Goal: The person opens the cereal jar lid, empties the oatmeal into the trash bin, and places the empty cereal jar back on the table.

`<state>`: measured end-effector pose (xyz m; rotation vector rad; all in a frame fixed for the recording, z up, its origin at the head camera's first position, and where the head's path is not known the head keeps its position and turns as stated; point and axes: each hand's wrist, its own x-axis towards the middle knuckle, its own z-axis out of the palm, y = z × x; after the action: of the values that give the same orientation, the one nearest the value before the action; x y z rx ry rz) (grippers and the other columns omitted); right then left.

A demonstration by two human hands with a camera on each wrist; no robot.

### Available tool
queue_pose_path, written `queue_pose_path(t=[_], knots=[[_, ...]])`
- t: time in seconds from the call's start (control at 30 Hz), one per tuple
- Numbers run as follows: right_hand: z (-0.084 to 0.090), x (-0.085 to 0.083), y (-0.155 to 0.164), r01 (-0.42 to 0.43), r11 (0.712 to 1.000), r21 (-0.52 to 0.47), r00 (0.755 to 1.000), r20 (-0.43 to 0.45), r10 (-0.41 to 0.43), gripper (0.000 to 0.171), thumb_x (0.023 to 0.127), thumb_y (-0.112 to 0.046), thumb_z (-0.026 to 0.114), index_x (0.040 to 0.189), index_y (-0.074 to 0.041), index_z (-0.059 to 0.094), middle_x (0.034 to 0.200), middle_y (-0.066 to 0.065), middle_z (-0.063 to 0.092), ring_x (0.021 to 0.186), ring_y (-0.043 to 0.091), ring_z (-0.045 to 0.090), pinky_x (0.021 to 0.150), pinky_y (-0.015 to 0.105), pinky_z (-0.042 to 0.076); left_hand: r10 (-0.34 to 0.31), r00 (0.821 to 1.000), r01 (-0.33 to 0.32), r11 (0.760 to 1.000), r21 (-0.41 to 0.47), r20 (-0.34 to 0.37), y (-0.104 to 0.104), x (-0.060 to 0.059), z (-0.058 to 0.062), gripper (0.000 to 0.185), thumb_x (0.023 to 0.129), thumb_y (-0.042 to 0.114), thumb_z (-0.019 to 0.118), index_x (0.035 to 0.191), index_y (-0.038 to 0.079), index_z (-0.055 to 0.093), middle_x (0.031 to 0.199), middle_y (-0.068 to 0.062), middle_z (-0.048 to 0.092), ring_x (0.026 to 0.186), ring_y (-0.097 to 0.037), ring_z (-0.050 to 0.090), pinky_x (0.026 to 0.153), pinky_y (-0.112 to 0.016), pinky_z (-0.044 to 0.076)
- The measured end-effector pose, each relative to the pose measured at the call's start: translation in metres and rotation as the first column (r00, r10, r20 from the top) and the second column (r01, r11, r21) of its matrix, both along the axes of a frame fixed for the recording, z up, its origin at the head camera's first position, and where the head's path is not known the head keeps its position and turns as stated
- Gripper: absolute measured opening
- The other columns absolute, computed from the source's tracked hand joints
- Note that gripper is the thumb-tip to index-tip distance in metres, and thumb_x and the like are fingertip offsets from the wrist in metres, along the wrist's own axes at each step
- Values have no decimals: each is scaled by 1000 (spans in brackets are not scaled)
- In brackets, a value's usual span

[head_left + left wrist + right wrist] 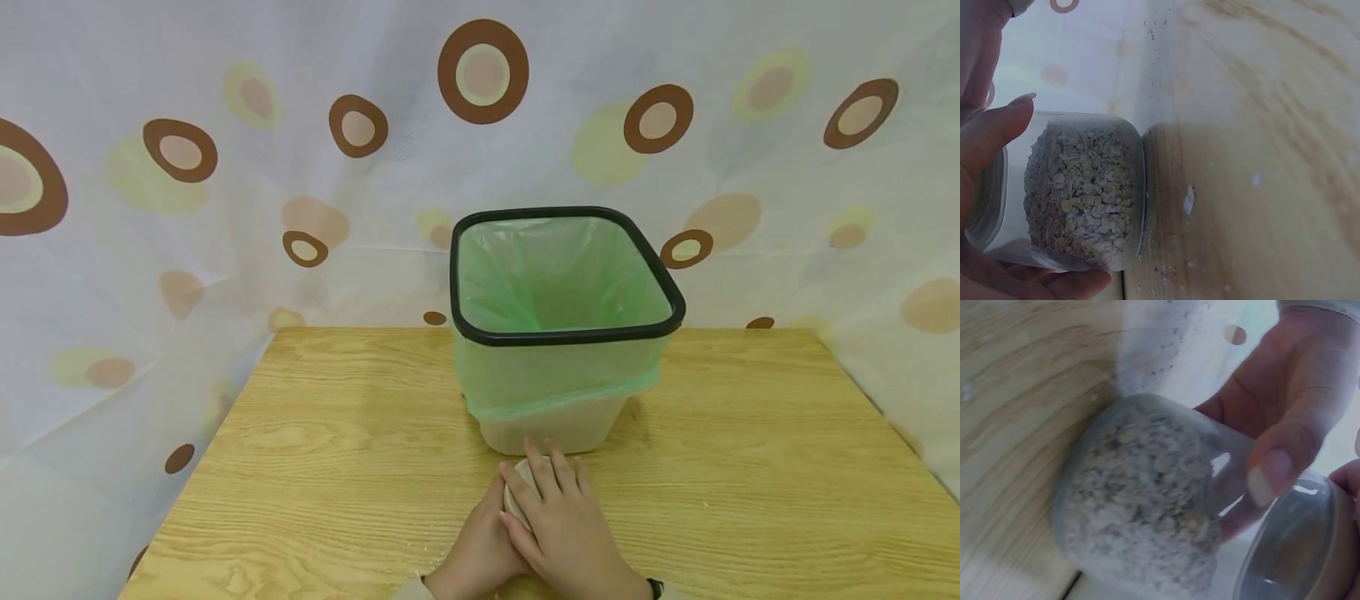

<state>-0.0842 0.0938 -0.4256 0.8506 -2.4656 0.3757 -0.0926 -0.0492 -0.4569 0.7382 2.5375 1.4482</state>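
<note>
Two hands are meeting over one clear jar point(519, 493) at the near edge of a wooden worktop point(322, 442). The left hand point(480, 546) is cupping the jar from the side, its thumb and fingers curling round the glass wall; in the left wrist view the thumb point(991, 134) is lying along the top of the jar point(1079, 190) and a finger is showing beneath it. The right hand point(558, 521) is lying over the jar from above, fingers spread across it and pointing away from the person; in the right wrist view its thumb point(1285, 456) is pressing on the glass near the neck. The jar point(1147, 500) is lying tilted on its side between the two hands, holding one heap of pale rolled oats point(1079, 194) that is filling its base end; whether it is resting on the worktop cannot be told. Just beyond the fingertips one square bin point(558, 333) is standing upright on the worktop, lined with one green bag point(555, 275) folded over its single black rim. A few pale crumbs point(1189, 199) are lying on the wood close to the jar.
</note>
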Motion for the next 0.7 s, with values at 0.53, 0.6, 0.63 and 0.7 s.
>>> queue_pose_path(t=[0.53,0.6,0.63,0.7], knots=[[-5,-12,9,-154,988,-6,977,-149,151,52,106,-41,26,120,-11,67,127,17,58,105,35,57,76,50,47,17,999,-17,1000,10,31,-1,-3,-1,81,80,29,80,138,-4,34,131,-15,50,115,-25,55,92,-33,49],[-2,-10,10,-153,988,-1,984,-97,153,50,106,-41,29,123,-12,65,129,17,57,107,36,57,77,52,47,12,999,-13,1000,23,37,-1,-3,-2,83,81,29,80,140,-4,32,135,-16,48,118,-25,54,94,-34,48],[-1,-8,11,-148,989,-1,987,-59,148,48,106,-41,32,125,-12,64,131,17,56,109,37,56,77,55,48,9,998,-12,999,49,56,0,-3,-2,84,81,29,80,141,-3,30,137,-16,47,119,-26,53,95,-34,47],[4,-5,12,-128,992,-6,991,34,128,43,104,-40,39,129,-12,62,134,17,54,114,39,55,79,61,47,-1,997,-5,997,79,72,0,-2,-3,86,82,29,79,144,-2,27,141,-15,45,123,-25,51,97,-33,46]])
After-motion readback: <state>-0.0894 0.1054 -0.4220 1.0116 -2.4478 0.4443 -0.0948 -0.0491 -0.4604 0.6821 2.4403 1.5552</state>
